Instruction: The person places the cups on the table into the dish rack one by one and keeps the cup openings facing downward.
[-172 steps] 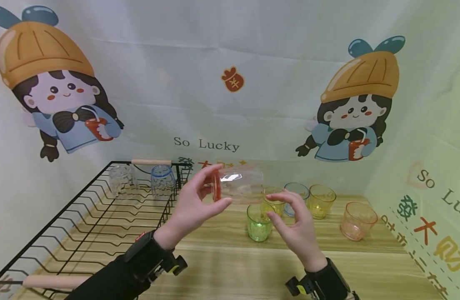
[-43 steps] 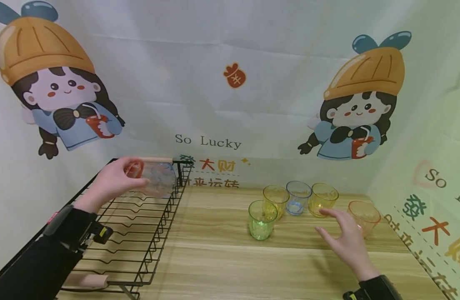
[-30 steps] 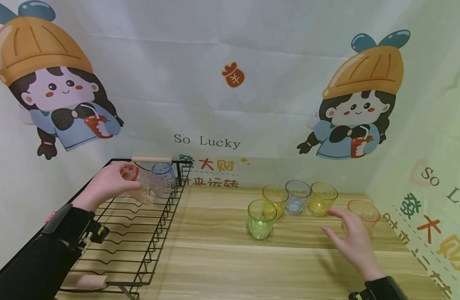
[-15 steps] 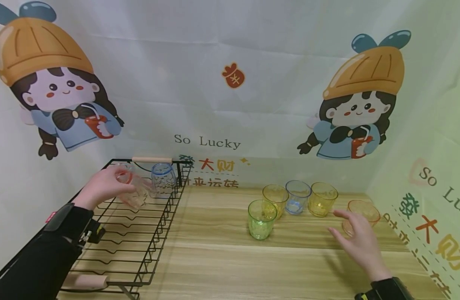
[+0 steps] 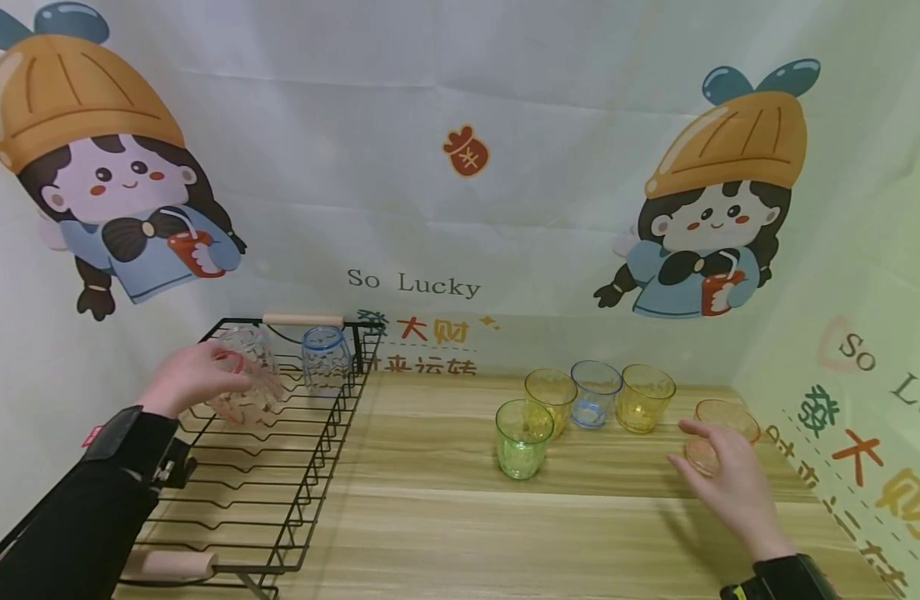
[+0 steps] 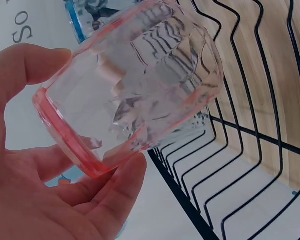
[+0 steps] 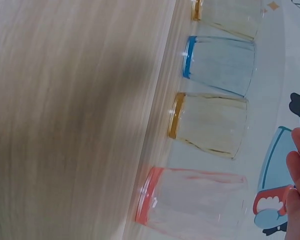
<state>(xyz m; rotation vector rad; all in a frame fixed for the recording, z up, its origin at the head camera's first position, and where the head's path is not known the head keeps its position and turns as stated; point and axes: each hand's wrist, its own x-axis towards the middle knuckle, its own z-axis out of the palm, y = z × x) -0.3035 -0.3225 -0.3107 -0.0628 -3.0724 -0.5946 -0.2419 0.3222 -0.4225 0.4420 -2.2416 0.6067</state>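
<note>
My left hand (image 5: pixel 197 379) holds a pink-tinted glass (image 6: pixel 140 90) by its thick red base, thumb and fingers on either side. The glass is tilted, mouth downward, close over the black wire dish rack (image 5: pixel 261 568). Behind it in the rack stand a clear glass (image 5: pixel 246 337) and a blue-tinted glass (image 5: pixel 327 362), both upside down. At the right, my right hand (image 5: pixel 737 492) has its fingers apart with nothing between them. It overlaps another pink glass (image 7: pixel 195 200) in the head view; that glass stands upright on the table.
A green glass (image 5: pixel 523 446), two yellow glasses, one at the back right (image 5: pixel 646 404), and a blue glass (image 5: pixel 597 400) stand upright on the wooden table (image 5: pixel 460 542). The rack has pale wooden handles (image 5: pixel 171 565). Printed cloth walls (image 5: pixel 550 208) enclose the back and sides.
My left hand has carried the pink glass from mid-table to the rack, then shifted left and lower, tilting it mouth downward. My right hand has moved right, to the other pink glass.
</note>
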